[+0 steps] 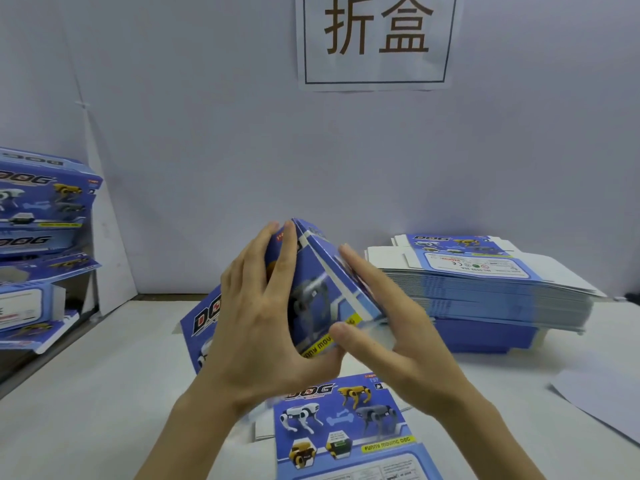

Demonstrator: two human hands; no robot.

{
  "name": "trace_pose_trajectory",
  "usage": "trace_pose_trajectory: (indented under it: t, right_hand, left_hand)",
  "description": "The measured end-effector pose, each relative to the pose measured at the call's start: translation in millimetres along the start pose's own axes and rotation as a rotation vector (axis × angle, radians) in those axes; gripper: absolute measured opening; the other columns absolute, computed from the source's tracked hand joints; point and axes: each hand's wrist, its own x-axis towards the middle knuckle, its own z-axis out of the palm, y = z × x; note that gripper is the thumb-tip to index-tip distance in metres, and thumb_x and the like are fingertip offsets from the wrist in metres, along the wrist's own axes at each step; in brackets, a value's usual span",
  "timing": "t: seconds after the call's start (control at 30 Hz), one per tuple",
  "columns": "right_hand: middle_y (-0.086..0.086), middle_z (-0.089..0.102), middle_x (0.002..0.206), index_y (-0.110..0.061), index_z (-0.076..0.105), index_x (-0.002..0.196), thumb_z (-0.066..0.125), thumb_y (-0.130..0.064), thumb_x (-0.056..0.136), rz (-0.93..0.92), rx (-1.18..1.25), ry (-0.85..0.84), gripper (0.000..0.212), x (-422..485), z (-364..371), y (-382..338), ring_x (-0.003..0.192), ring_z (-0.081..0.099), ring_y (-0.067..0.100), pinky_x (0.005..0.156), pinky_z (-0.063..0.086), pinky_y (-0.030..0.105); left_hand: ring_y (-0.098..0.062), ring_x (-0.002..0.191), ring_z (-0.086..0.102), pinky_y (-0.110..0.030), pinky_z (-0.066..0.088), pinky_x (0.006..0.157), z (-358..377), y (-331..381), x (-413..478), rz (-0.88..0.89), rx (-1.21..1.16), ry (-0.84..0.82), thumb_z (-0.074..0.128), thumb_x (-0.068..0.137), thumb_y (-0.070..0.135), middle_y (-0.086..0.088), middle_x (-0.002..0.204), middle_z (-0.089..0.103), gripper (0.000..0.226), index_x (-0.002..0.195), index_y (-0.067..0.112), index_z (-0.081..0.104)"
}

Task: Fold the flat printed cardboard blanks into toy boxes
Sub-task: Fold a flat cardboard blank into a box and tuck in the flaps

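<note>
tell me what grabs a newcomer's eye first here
Dead centre, the left hand and right hand press a blue blank into a tent-like peak above the table. Right of them sits a tall stack of flat blanks, and folded boxes pile up at the far left. High up behind hangs a white sign with two large characters.

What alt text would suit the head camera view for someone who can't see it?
A left hand and right hand press a blue printed cardboard blank into a tented fold over a white table. Another flat blank lies nearer the person, a tall stack of flat blanks sits to the right, and folded toy boxes are piled at left.
</note>
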Motion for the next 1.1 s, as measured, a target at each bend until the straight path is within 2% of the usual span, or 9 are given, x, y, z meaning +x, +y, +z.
trace_pose_trajectory:
  t: [0.13,0.33,0.5,0.67,0.73,0.8,0.9,1.0,1.1]
  right_hand:
    - [-0.012,0.048,0.145,-0.029,0.048,0.137,0.057,-0.032,0.091,-0.13,-0.068,0.13,0.047,1,3,0,0.137,0.039,0.008,0.108,0.038,0.023]
    - [-0.012,0.05,0.143,-0.024,0.053,0.134,0.046,-0.029,0.096,-0.115,-0.004,0.178,0.039,1,19,-4,0.138,0.039,0.011,0.111,0.034,0.028]
    - [-0.017,0.049,0.142,-0.028,0.053,0.134,0.054,-0.033,0.091,-0.114,-0.042,0.209,0.043,-1,23,-9,0.138,0.039,0.014,0.11,0.034,0.026]
    - [-0.028,0.043,0.141,-0.044,0.043,0.136,0.059,-0.04,0.084,-0.043,-0.119,0.218,0.055,0,24,-11,0.138,0.034,0.011,0.105,0.029,0.011]
    - [-0.028,0.045,0.139,-0.042,0.047,0.133,0.055,-0.04,0.086,-0.048,-0.117,0.227,0.047,0,25,-10,0.137,0.036,0.012,0.104,0.032,0.012]
    - [-0.028,0.047,0.137,-0.039,0.053,0.128,0.05,-0.04,0.089,-0.045,-0.123,0.221,0.039,1,26,-9,0.135,0.038,0.014,0.103,0.04,0.025]
    - [-0.029,0.046,0.137,-0.042,0.051,0.127,0.053,-0.041,0.088,-0.002,-0.049,0.196,0.038,0,27,-11,0.137,0.037,0.01,0.105,0.042,0.035]
    - [-0.026,0.05,0.138,-0.033,0.057,0.126,0.05,-0.03,0.09,0.092,0.153,0.167,0.037,4,17,-15,0.135,0.039,0.001,0.109,0.036,0.024]
    - [-0.028,0.052,0.128,-0.034,0.058,0.114,0.04,-0.028,0.088,0.165,0.212,0.165,0.033,14,-4,-21,0.124,0.048,-0.005,0.099,0.042,0.017]
  left_hand:
    - [-0.016,0.143,0.02,-0.036,0.024,0.112,-6,-2,2,-0.055,-0.083,-0.008,0.052,0.063,0.071,-0.004,0.158,0.017,0.11,0.151,0.021,0.009]
    - [-0.026,0.141,0.026,-0.042,0.028,0.11,-10,2,3,-0.026,-0.031,0.045,0.053,0.063,0.066,-0.013,0.154,0.025,0.106,0.148,0.016,0.013]
    - [-0.026,0.144,0.02,-0.049,0.028,0.113,-8,5,1,0.008,-0.017,0.085,0.054,0.064,0.064,-0.016,0.154,0.027,0.106,0.146,0.008,0.018]
    - [-0.025,0.142,0.021,-0.048,0.024,0.113,-5,7,2,0.067,0.062,0.08,0.055,0.064,0.067,-0.018,0.153,0.027,0.108,0.146,0.004,0.022]
    - [-0.028,0.141,0.023,-0.051,0.026,0.112,-4,8,2,0.066,0.062,0.082,0.056,0.062,0.066,-0.02,0.152,0.029,0.109,0.145,0.005,0.023]
    - [-0.028,0.14,0.024,-0.052,0.027,0.111,-4,9,1,0.08,0.075,0.077,0.056,0.062,0.067,-0.021,0.151,0.03,0.107,0.144,0.007,0.022]
    - [-0.029,0.141,0.023,-0.056,0.031,0.109,-4,8,2,0.101,0.061,0.066,0.056,0.063,0.065,-0.018,0.153,0.028,0.107,0.146,0.008,0.02]
    - [-0.021,0.145,0.016,-0.058,0.03,0.111,-9,2,4,0.131,0.002,0.058,0.061,0.064,0.063,-0.005,0.156,0.02,0.11,0.15,0.008,0.018]
    - [-0.018,0.148,0.014,-0.063,0.029,0.109,-12,-7,4,0.136,-0.152,0.008,0.069,0.064,0.059,-0.006,0.157,0.017,0.116,0.151,0.006,0.014]
